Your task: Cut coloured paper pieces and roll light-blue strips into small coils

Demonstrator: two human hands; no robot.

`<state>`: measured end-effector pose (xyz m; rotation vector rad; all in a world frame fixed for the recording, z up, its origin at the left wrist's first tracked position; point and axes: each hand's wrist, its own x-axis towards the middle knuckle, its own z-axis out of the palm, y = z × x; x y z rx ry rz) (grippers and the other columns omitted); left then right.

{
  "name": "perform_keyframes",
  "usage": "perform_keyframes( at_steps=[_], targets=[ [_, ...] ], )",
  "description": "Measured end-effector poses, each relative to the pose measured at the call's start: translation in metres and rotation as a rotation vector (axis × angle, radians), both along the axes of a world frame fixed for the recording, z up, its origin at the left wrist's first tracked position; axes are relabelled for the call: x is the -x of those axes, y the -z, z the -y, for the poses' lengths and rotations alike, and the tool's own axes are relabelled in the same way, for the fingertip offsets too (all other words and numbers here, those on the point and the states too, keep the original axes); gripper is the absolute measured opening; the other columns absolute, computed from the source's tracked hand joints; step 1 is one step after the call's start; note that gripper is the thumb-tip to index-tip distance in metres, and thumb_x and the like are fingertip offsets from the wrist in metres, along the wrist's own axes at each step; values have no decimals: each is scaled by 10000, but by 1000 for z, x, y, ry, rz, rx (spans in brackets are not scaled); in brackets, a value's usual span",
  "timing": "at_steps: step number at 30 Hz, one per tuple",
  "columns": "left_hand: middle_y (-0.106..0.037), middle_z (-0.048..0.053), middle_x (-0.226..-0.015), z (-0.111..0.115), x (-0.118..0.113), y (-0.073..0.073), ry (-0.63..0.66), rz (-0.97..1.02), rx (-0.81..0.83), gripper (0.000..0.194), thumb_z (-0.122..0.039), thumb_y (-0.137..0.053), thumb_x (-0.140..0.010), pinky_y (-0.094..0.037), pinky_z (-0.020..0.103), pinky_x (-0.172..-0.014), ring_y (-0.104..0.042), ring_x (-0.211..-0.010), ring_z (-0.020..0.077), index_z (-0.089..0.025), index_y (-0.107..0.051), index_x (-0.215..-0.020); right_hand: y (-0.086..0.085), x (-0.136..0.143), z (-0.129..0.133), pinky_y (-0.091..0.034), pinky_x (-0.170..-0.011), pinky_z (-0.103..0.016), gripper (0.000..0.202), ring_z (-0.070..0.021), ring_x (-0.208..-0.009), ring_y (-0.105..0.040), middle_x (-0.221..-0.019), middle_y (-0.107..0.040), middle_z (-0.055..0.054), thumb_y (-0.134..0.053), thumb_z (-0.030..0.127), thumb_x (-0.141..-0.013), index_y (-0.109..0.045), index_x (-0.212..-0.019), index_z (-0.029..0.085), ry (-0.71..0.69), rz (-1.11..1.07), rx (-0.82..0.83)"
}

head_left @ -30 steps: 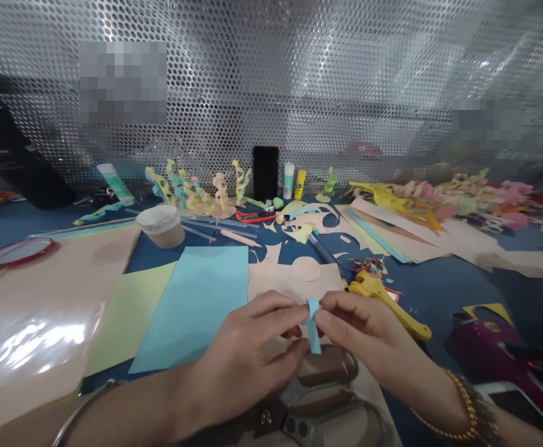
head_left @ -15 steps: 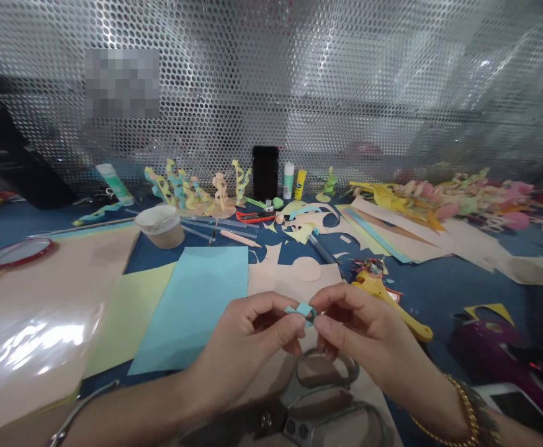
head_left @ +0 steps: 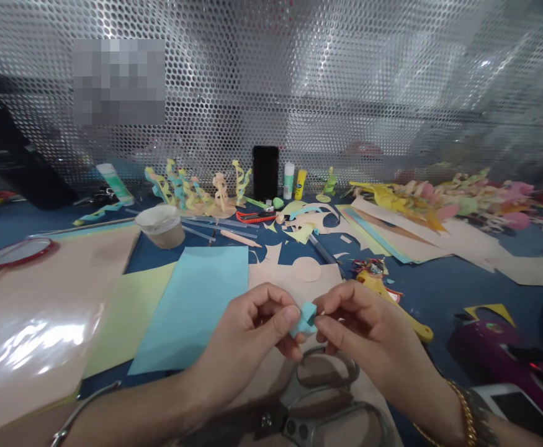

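A small curled strip of light blue paper [head_left: 306,318] is held in the air between my two hands. My left hand [head_left: 262,323] pinches its left side between thumb and fingers. On the other side, my right hand [head_left: 362,320] has thumb and forefinger closed on the strip's right edge. Below the hands lie large grey-handled scissors [head_left: 313,397] on pinkish paper, partly covered by my forearm. A light blue sheet [head_left: 197,298] lies just left of my hands, overlapping a pale yellow sheet [head_left: 131,316]. An oval peach cutout [head_left: 306,269] rests beyond my fingers.
A white cup [head_left: 160,226] stands back left, near spiral paper pieces [head_left: 197,189]. A black phone [head_left: 265,174] leans at the back beside glue sticks [head_left: 300,184]. Yellow scissors [head_left: 406,313] and a purple glue gun [head_left: 489,347] lie right. A red cutter [head_left: 256,216] lies behind.
The blue strip has turned between my fingers and shows more of its curled surface. My hands have shifted only slightly.
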<state>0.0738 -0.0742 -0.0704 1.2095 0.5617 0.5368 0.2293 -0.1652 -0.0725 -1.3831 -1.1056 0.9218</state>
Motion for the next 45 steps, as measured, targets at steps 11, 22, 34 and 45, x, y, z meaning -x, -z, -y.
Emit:
perform_keyframes(
  at_steps=[11, 22, 34, 45],
  targets=[
    [-621, -45, -598, 3, 2, 0, 27, -4, -39, 222, -362, -660, -823, -482, 172, -528, -601, -510, 74, -162, -582, -766, -6, 3, 4, -517, -586, -183, 58, -125, -762, -636, -901, -683, -14, -683, 288, -781, -657, -787, 236, -32, 242, -37],
    [-636, -17, -646, 4, 3, -2, 33, -2, -111, 199, -351, -673, -801, -493, 196, -592, -598, -583, 91, -152, -674, -806, -5, 3, 3, -493, -522, -148, 93, -102, -673, -605, -809, -640, -11, -654, 288, -798, -646, -744, 214, 23, 224, -35],
    [-653, -44, -649, 10, 1, 6, 26, -42, -77, 77, -260, -662, -814, -537, 188, -562, -663, -591, 106, -193, -626, -819, -5, 5, 5, -504, -480, -174, 131, -113, -592, -636, -766, -668, -16, -695, 330, -763, -645, -760, 209, 31, 164, -10],
    [-636, -40, -671, 9, 2, 3, 48, -11, -64, 160, -298, -677, -802, -537, 196, -569, -663, -588, 106, -180, -568, -796, -6, 4, 2, -516, -546, -159, 62, -115, -709, -636, -807, -670, -10, -685, 252, -765, -652, -723, 221, 38, 296, -73]
  ],
)
